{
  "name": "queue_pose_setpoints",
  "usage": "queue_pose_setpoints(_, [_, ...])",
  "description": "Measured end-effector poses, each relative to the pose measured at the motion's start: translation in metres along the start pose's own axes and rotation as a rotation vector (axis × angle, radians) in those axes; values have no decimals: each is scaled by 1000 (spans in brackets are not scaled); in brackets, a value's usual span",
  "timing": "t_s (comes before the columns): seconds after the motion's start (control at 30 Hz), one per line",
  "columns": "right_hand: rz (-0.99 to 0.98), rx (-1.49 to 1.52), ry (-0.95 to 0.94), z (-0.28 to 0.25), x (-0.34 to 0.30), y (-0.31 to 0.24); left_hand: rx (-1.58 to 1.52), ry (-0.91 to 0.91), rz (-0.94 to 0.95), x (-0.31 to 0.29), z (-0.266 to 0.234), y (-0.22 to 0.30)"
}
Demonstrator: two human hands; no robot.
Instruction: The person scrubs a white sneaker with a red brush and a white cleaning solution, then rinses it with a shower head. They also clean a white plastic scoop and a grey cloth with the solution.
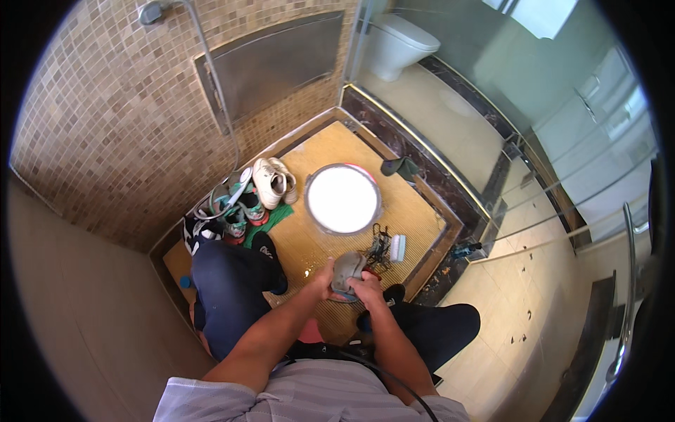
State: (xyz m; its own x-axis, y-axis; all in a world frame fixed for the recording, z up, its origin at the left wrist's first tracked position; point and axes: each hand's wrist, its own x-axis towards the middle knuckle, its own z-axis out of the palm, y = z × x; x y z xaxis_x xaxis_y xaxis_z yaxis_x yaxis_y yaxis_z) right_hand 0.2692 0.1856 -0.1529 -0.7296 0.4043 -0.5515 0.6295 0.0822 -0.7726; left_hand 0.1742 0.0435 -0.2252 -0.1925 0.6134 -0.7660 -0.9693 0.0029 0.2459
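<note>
A grey-brown shoe [347, 264] is held in front of my body, between both hands. My left hand [325, 278] grips its left side, and my right hand [365, 287] has its fingers wrapped on the right side. Just right of the shoe lies a tangle of dark shoelaces [380, 246]. Beside the laces rests a small scrub brush [398, 248] with pale blue and whitish parts. Beyond my hands stands a round basin [342, 233] filled with white, foamy-looking liquid. A dark green shoe [401, 168] lies past the basin, near the stone curb.
White sneakers [269, 184] and green-and-grey shoes [249, 204] sit at the left wall, by a shower head [244, 184] on its hose. A dark stone curb [415, 145] and glass panels border the right side. A blue cap [185, 281] lies far left, and a toilet [401, 42] stands beyond the glass.
</note>
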Motion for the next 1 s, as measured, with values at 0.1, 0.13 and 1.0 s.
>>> queue_pose_setpoints(0.1, [-59,-105,-36,2,3,4,208,117,78,-4,-5,-5])
queue_pose_setpoints(0.13, [-69,-184,-35,0,1,6,222,170,92,-6,-5,-6])
queue_pose_setpoints(1.0, [-8,544,-375,14,17,40,-154,-99,169,-25,13,6])
